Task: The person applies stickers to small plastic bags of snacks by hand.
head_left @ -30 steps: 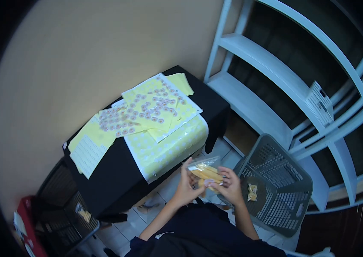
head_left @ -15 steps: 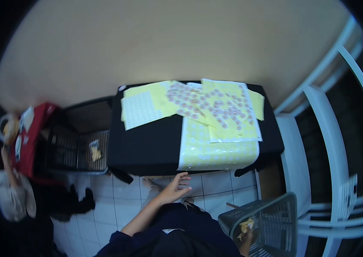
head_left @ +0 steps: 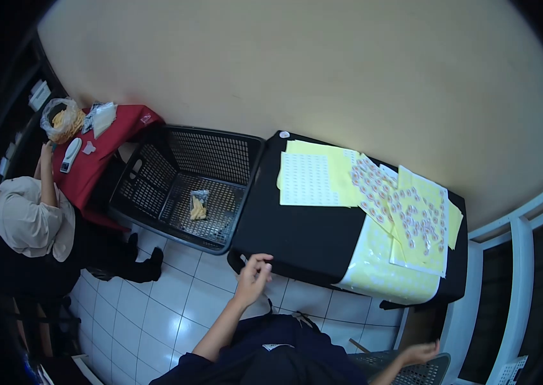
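Observation:
My left hand (head_left: 254, 279) is raised in front of the near edge of the black-covered table (head_left: 310, 240). Its fingers are loosely bent and apart, with nothing in them. At the lower right, my right hand (head_left: 419, 354) hovers over the rim of a grey-green plastic basket (head_left: 435, 371). The right fingers look stretched out, and no object shows in them. Yellow sticker sheets (head_left: 428, 224) with round reddish labels lie on the right half of the table. A white sheet of small labels (head_left: 310, 179) lies on yellow paper to their left.
A large black crate (head_left: 220, 183) stands left of the table, holding a small packet of yellowish food (head_left: 198, 206). Beyond it, a person (head_left: 31, 215) is at a red-covered table (head_left: 95, 157) with a clear bag (head_left: 63, 120) and a white handheld device (head_left: 71, 155).
My view has swung left, bringing the black crate and red table further in. My right hand has come up out of the basket, where it was by a yellowish packet. My left hand stays raised.

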Tool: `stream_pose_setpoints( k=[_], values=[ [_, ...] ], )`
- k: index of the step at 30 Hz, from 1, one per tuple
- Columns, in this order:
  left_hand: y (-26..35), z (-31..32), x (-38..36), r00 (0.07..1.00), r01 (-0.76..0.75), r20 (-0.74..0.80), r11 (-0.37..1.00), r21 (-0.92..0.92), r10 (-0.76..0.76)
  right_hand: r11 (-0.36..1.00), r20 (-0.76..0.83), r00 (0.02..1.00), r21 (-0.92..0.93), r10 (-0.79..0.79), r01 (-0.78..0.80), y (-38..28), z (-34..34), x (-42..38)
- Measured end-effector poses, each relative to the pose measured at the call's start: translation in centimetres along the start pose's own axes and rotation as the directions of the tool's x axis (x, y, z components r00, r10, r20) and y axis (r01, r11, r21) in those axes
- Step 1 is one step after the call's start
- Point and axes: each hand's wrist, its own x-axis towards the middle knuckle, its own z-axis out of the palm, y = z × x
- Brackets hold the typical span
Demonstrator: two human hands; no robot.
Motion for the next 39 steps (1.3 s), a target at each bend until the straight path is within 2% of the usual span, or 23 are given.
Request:
stream_pose_setpoints(
  k=[1,2,3,5,6,8,10,11,12,14,15,17,19,21,22,23,24,27,32,34,36,38,39],
  values=[
    [0.1,-1.5,1.0,0.997,-0.038,-0.067,0.999,0.0,0.038,0.966,0.207,0.965,0.169,0.158,-0.194,-6.7,1.1,-0.9],
    [0.3,-2.9,2.2,0.988,-0.079,-0.134,0.997,0.004,0.079,0.955,0.343,0.934,0.232,0.095,-0.182,-11.1,2.5,-2.5],
    [0.3,-4.2,3.5,0.963,-0.121,-0.24,0.992,0.017,0.122,0.862,0.367,0.929,0.487,-0.057,-0.139,-15.2,4.0,-5.0],
    [0.3,-7.3,6.2,0.909,-0.158,-0.383,0.986,0.048,0.165,0.785,0.499,0.778,0.62,-0.381,-0.013,-24.3,3.7,-9.2],
    [-0.2,-9.1,7.6,0.901,-0.197,-0.388,0.98,0.027,0.192,0.732,0.567,0.642,0.681,-0.517,-0.012,-29.0,3.1,-10.8],
    [0.6,-11.8,10.1,0.901,-0.138,-0.388,0.976,0.171,0.195,0.657,0.531,0.485,0.743,-0.695,0.129,-34.9,2.1,-14.2],
    [-1.6,-17.3,12.4,0.987,0.136,-0.121,0.956,0.26,-0.108,0.697,0.622,0.395,0.713,-0.676,0.072,-37.8,2.0,-17.2],
    [-2.7,-20.3,14.1,0.961,0.217,0.082,0.903,0.37,-0.265,0.725,0.642,0.366,0.671,-0.674,0.157,-38.5,2.2,-18.0],
    [-3.4,-22.2,15.7,0.965,0.204,0.08,0.904,0.376,-0.251,0.739,0.655,0.366,0.651,-0.661,0.17,-39.0,2.1,-17.8],
    [-5.2,-25.2,18.5,0.835,0.426,0.102,0.751,0.505,-0.541,0.721,0.63,0.371,0.666,-0.682,0.191,-38.2,2.6,-18.4],
    [-8.8,-27.1,19.8,0.834,0.415,0.113,0.749,0.516,-0.54,0.726,0.639,0.363,0.657,-0.678,0.2,-38.4,2.3,-18.2],
    [-17.8,-30.9,22.0,0.929,0.326,-0.109,0.643,0.693,-0.354,0.753,0.659,0.38,0.63,-0.649,0.192,-38.3,2.0,-18.5],
    [-21.3,-32.7,23.8,0.858,0.445,-0.187,0.513,0.734,-0.478,0.759,0.635,0.433,0.611,-0.64,0.226,-39.7,1.3,-18.1],
    [-29.9,-36.3,25.4,0.752,0.578,-0.186,0.498,0.646,-0.632,0.788,0.659,0.449,0.578,-0.604,0.212,-40.2,0.7,-18.5],
    [-24.9,-34.5,24.6,0.74,0.631,-0.317,0.448,0.634,-0.593,0.792,0.656,0.455,0.562,-0.602,0.239,-40.3,0.5,-18.6],
    [-26.3,-34.7,24.5,0.729,0.649,-0.39,0.385,0.657,-0.563,0.797,0.666,0.449,0.558,-0.596,0.231,-40.5,0.4,-18.6],
    [-30.6,-35.4,25.0,0.665,0.682,-0.481,0.203,0.702,-0.572,0.808,0.683,0.441,0.548,-0.582,0.218,-40.8,0.2,-18.4],
    [-25.3,-33.0,25.9,0.535,0.788,-0.493,0.196,0.583,-0.686,0.804,0.658,0.473,0.545,-0.585,0.237,-40.8,0.5,-19.0],
    [-31.5,-32.9,26.6,0.47,0.862,-0.629,0.167,0.479,-0.619,0.807,0.663,0.466,0.529,-0.586,0.261,-41.1,0.7,-19.3],
    [-29.3,-32.2,27.1,0.455,0.879,-0.63,0.208,0.428,-0.629,0.818,0.677,0.462,0.514,-0.572,0.259,-41.3,0.6,-19.4],
    [-28.8,-31.4,27.1,0.456,0.882,-0.646,0.211,0.422,-0.613,0.825,0.691,0.455,0.502,-0.562,0.258,-41.1,0.6,-19.5],
    [-29.4,-31.7,26.3,0.554,0.828,-0.639,0.274,0.488,-0.534,0.812,0.675,0.457,0.523,-0.58,0.258,-41.0,0.6,-19.5],
    [-30.5,-31.6,25.6,0.634,0.773,-0.674,0.345,0.533,-0.379,0.815,0.681,0.452,0.521,-0.576,0.253,-41.0,0.6,-19.4]
  ],
)
